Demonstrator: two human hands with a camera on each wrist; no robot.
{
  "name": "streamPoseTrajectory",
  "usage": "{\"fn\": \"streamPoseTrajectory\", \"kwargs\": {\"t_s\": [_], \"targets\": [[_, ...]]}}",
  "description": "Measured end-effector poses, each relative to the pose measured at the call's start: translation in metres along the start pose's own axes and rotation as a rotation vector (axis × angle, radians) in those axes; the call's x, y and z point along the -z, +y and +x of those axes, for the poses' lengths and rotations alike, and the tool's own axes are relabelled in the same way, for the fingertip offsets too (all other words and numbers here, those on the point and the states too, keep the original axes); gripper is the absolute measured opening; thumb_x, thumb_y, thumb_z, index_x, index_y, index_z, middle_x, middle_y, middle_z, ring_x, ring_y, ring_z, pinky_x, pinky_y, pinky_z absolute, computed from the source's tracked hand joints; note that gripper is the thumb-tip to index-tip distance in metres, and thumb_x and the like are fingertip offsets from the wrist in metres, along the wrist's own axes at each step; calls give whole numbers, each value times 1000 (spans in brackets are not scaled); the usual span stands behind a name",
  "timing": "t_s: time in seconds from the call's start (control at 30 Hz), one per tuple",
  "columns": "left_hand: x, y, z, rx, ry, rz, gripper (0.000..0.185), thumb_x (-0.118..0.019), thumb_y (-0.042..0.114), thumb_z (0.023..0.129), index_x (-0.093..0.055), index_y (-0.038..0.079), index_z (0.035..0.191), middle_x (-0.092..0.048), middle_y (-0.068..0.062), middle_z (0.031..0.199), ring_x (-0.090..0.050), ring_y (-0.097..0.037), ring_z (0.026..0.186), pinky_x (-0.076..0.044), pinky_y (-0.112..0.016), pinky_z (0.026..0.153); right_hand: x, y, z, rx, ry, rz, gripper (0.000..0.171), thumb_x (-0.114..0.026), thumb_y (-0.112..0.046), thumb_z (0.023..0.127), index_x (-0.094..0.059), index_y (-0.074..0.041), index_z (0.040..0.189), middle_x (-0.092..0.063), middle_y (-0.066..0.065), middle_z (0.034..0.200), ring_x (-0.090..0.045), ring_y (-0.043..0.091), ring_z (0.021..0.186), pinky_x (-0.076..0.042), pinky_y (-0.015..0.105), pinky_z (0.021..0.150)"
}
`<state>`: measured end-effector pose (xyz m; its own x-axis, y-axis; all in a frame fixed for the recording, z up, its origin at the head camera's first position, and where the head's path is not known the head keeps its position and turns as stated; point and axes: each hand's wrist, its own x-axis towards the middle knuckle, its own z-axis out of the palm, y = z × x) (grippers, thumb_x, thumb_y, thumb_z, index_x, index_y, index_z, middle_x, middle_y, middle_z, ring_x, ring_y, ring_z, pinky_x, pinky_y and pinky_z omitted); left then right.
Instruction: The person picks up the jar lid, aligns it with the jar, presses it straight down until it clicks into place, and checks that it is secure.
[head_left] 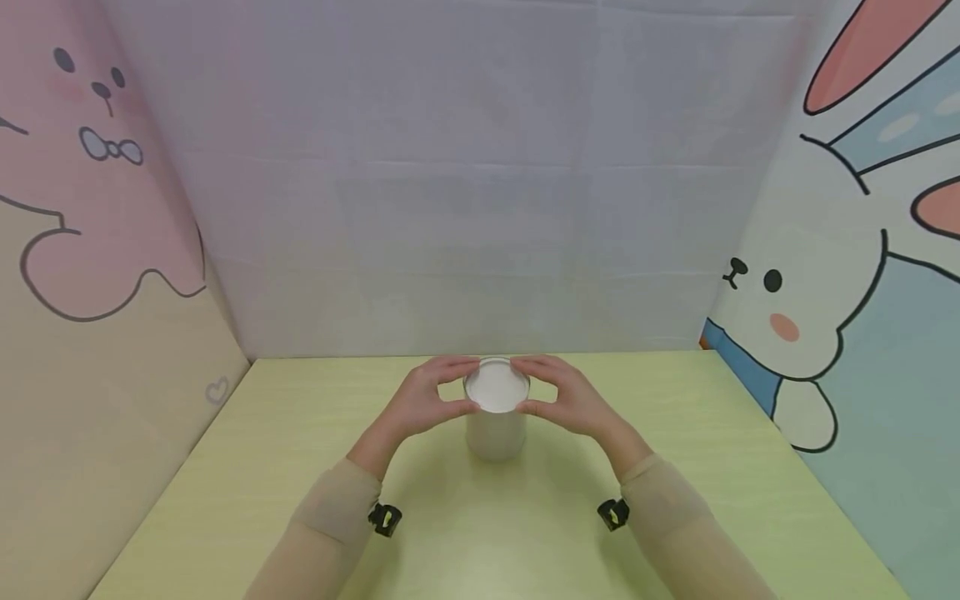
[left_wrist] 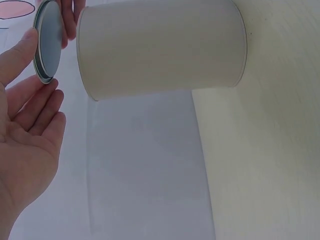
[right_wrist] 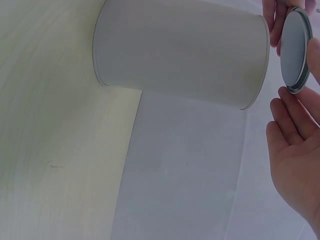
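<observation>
A plain off-white cylindrical canister stands upright on the table in the head view. Over its top, a round lid is gripped at the rim from both sides. My left hand holds the lid's left edge between thumb and fingers, and my right hand does the same on the right. Both wrist views show a gap between the lid and the canister's upper end. The lid's underside has a metallic-looking raised disc. The canister's mouth is hidden in all views.
The pale yellow-green table runs back to a white sheet wall. Side panels carry a pink cartoon animal on the left and a white rabbit on the right. Small black devices sit at both wrists.
</observation>
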<state>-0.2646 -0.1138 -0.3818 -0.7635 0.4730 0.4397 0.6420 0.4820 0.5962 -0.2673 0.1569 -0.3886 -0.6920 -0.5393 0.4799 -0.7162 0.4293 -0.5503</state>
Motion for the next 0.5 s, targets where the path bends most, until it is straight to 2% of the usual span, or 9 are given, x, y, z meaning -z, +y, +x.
{"fn": "streamPoseTrajectory", "kwargs": {"t_s": [0.5], "targets": [[2, -9, 20, 56, -16, -7, 59, -85, 20, 80, -64, 4, 132, -60, -10, 136, -51, -32, 128, -41, -52, 106, 8, 9, 15, -36, -24, -37, 61, -81, -14, 83, -57, 0, 137, -55, 18, 138, -49, 38, 129, -39, 56, 105]]}}
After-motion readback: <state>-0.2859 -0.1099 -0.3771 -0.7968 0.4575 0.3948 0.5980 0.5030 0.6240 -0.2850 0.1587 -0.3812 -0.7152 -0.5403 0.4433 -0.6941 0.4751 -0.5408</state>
